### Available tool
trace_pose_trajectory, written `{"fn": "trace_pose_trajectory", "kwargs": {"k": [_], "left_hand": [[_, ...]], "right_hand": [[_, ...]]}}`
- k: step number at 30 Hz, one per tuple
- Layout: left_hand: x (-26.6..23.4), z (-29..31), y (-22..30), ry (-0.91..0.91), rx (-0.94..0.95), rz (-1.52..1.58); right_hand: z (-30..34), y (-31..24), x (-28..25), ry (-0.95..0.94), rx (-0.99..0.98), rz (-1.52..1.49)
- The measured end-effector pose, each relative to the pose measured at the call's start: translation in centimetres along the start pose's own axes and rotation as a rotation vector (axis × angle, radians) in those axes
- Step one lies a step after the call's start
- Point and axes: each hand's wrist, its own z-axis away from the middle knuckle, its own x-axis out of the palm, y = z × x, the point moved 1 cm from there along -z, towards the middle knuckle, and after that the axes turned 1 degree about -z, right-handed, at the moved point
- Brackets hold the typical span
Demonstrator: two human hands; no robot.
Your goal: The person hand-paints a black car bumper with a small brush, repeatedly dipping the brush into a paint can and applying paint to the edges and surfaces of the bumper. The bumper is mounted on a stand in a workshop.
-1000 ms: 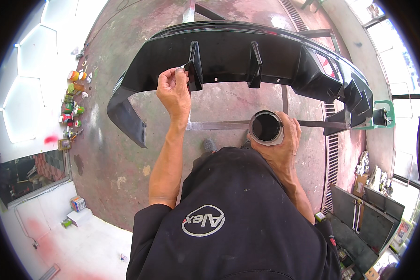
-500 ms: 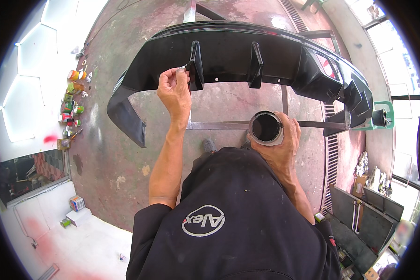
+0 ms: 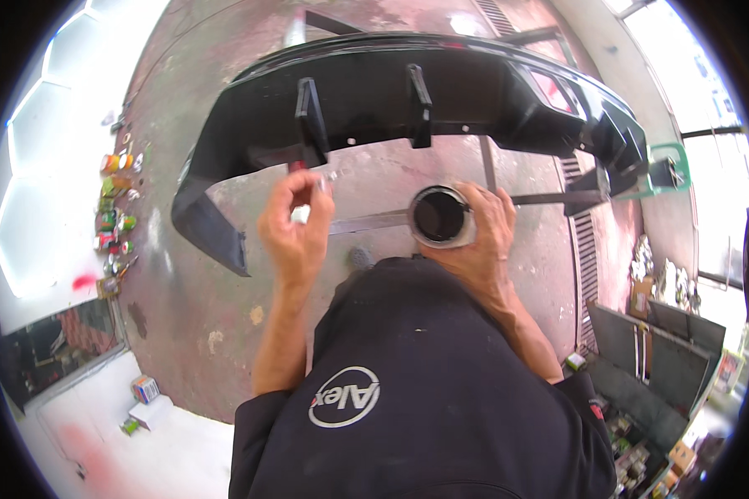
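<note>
My right hand (image 3: 493, 229) is wrapped round the side of a round, open-topped can (image 3: 466, 237) with a dark inside. The can is held upright in front of my body. My left hand (image 3: 291, 237) is raised with thumb and fingers curled in a pinch. A small dark reddish piece shows at its fingertips, too blurred to name. Just beyond these fingertips is the lower end of a fin on a glossy black car bumper (image 3: 250, 125). The hand appears slightly apart from the bumper, which curves across the far side with several upright fins.
Metal stand bars (image 3: 370, 222) run beneath the bumper. A green plastic chair (image 3: 681, 166) stands at the right, near a floor drain grate (image 3: 587, 274). Several paint cans (image 3: 112, 187) line the left wall. Dark panels (image 3: 657, 358) lean at the lower right.
My left hand has drawn back toward me from the bumper fin. The can and my right hand have shifted slightly left in view, and the whole view has turned a little.
</note>
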Motion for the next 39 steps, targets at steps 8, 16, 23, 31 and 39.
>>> {"fn": "trace_pose_trajectory", "kwargs": {"k": [8, 16, 23, 31, 39], "left_hand": [[1.9, 2.9, 5.8, -0.392, 0.54, -0.512], [2.4, 2.4, 6.6, -0.464, 0.612, -0.667], [2.6, 2.1, 7.2, -0.548, 0.602, -0.739], [1.4, 2.0, 4.4, -0.337, 0.192, -0.22], [1.3, -2.9, -4.2, 0.295, -0.188, 0.49]], "right_hand": [[-1.0, -0.9, 0.2, 0.003, -0.144, 0.048], [-1.0, -1.2, 0.6, 0.041, -0.203, 0.114], [-1.0, -1.3, 0.4, 0.033, -0.198, 0.115], [-1.1, -0.8, 0.5, 0.025, -0.054, 0.013], [-0.3, 0.6, 0.8, -0.01, 0.04, 0.028]]}}
